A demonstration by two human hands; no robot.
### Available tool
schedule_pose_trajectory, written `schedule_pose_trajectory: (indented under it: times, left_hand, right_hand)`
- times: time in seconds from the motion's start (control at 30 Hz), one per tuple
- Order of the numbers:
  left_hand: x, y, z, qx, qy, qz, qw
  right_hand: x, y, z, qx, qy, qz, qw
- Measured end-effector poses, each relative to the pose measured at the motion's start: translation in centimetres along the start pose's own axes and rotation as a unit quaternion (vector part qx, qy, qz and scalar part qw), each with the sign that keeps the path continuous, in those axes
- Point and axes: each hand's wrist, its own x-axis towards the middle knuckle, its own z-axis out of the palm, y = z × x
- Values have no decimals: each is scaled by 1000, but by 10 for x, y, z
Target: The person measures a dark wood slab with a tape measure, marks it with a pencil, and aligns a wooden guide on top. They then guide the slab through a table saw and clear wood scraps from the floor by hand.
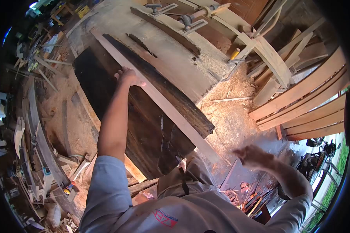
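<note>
From here I see the left hand (128, 76) stretched far out, its grip curled onto the long pale wooden strip (159, 99) where the strip meets the wide dark, rough-edged timber slab (144, 128) beneath it. The fingers look pressed down over the strip's far edge and the thumb lies along it, towards the body.

Strip and slab share one long axis. It runs on a diagonal from the far left of the dusty pale tabletop (182, 70) down to the near right, where the strip's end juts past the slab, close to the person's waist. The toothed saw blade (142, 44) stands up out of the tabletop just beyond the strip, on the side away from the left hand.

The right hand (256, 155) hangs in the air, low and to the right and clear of the wood. It is the nearer hand to the strip's near end. It is blurred, so I cannot tell whether its grip is spread or closed, and I see nothing in it.

Heaped sawdust (229, 116) lies between the slab and the stacked curved pale planks (303, 97).
</note>
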Motion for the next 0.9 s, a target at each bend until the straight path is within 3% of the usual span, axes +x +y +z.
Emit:
schedule_pose_trajectory:
  times: [0.07, 0.1, 0.17, 0.23, 0.4, 0.57, 0.63, 0.73, 0.83, 0.9]
  left_hand:
    - [0, 3, -1, 11, -1, -1, 1000]
    - [-4, 4, -5, -7, -13, -1, 1000]
    - [-3, 3, -2, -22, -7, -4, 1000]
    - [-2, 0, 4, -21, 0, 0, 1000]
    - [0, 9, -12, 47, -57, -11, 997]
    - [7, 10, -9, 61, -49, -11, 997]
    - [10, 7, -6, 57, -36, -8, 998]
    - [6, 8, -4, 53, -18, -5, 998]
    - [4, 7, -5, 29, -22, 2, 999]
    - [8, 3, 1, 10, -10, -1, 1000]
  right_hand:
    - [11, -19, -52, 57, 202, -35, 977]
    - [34, -14, -63, 48, 337, -146, 929]
    - [80, -25, -99, 44, 387, -155, 908]
    - [175, -19, -104, 56, 435, -176, 881]
    - [259, -74, -146, 86, 346, -180, 917]
    - [224, -70, -113, 16, 242, -255, 936]
    - [196, -59, -100, 60, 268, -240, 931]
    - [198, -35, -98, 130, 415, -213, 875]
    - [208, -38, -114, 113, 366, -150, 911]
    - [209, -45, -120, 55, 322, -166, 931]
